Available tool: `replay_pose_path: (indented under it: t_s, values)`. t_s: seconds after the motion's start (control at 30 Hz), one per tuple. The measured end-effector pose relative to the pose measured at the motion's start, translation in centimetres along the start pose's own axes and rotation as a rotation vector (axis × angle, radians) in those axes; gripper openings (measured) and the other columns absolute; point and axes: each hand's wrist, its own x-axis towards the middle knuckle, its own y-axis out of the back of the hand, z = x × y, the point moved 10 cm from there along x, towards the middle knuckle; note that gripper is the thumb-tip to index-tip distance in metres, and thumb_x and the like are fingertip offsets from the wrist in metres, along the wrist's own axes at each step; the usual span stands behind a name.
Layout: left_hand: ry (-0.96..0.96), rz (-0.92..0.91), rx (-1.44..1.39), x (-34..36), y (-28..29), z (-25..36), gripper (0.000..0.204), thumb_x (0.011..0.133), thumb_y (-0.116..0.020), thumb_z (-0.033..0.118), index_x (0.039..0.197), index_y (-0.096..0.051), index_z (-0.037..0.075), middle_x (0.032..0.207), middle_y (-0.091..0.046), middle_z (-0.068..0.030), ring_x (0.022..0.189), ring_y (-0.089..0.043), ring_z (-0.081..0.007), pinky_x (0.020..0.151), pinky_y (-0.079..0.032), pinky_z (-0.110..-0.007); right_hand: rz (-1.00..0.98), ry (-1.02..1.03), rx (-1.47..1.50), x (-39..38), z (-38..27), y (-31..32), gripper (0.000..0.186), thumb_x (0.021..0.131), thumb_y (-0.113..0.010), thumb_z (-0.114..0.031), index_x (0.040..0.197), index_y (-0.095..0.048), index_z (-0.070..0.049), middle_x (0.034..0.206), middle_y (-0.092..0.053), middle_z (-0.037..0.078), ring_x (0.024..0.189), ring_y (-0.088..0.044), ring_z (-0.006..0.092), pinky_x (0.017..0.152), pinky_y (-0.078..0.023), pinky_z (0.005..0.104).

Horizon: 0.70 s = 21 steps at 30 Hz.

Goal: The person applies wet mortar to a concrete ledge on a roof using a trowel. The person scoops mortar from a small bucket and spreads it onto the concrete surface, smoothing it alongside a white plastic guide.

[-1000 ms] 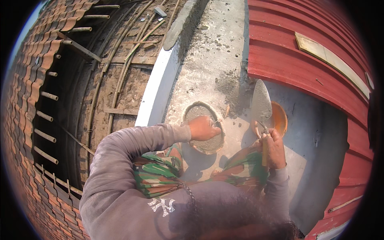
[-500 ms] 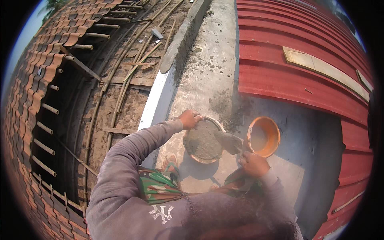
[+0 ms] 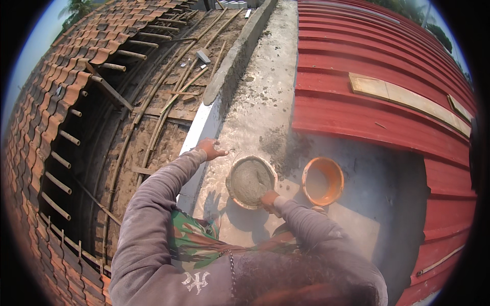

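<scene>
My left hand [image 3: 211, 148] is open, thumb and fingers apart, beside the white-sided low wall [image 3: 195, 130], left of the mortar bucket; I cannot tell whether it touches the wall. My right hand [image 3: 269, 200] is closed on a trowel's handle at the near right rim of the bucket, and the blade is mostly hidden by mortar or hand. Grey wet mortar [image 3: 247, 176] fills much of the round bucket [image 3: 233, 194]. An orange bucket [image 3: 334, 177] with pale contents stands just to the right.
A narrow concrete strip [image 3: 260, 66] runs away from me, mortar bits scattered on it. Left of the wall lie bamboo poles and debris beside a broken tiled roof [image 3: 76, 51] with an open dark gap. Red metal roofing [image 3: 347, 117] borders the right, with a plank [image 3: 408, 102] on it.
My left hand has left the bucket's rim, moving up and left toward the wall. My right hand has moved left and down to the bucket with the trowel, whose raised blade has dropped into it.
</scene>
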Motion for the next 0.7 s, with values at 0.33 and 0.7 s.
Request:
replay_pose_path:
  t_s: [0.33, 0.7]
  values:
    - [0.459, 0.451, -0.178, -2.9, -1.1, -18.9, 0.089, 0.099, -0.052, 0.068, 0.155, -0.046, -0.001, 0.158, -0.042, -0.0316, 0.153, -0.034, -0.0409, 0.125, -0.030, -0.047, 0.659, -0.033, -0.436, -12.7, -5.1, 5.7, 0.041, 0.100, -0.053, -0.036, 0.108, -0.070, 0.000, 0.098, -0.075, 0.025, 0.089, -0.076, 0.0389, 0.079, -0.059, 0.0507]
    - [0.610, 0.570, -0.344, -3.8, -2.1, -22.0, 0.070, 0.105, -0.041, 0.060, 0.129, -0.066, -0.001, 0.125, -0.070, -0.0293, 0.119, -0.067, -0.0449, 0.103, -0.052, -0.052, 0.737, -0.235, -0.591, -11.6, -9.8, 3.0, 0.033, 0.101, -0.054, -0.033, 0.113, -0.065, -0.004, 0.112, -0.075, 0.020, 0.099, -0.075, 0.0376, 0.087, -0.060, 0.0506]
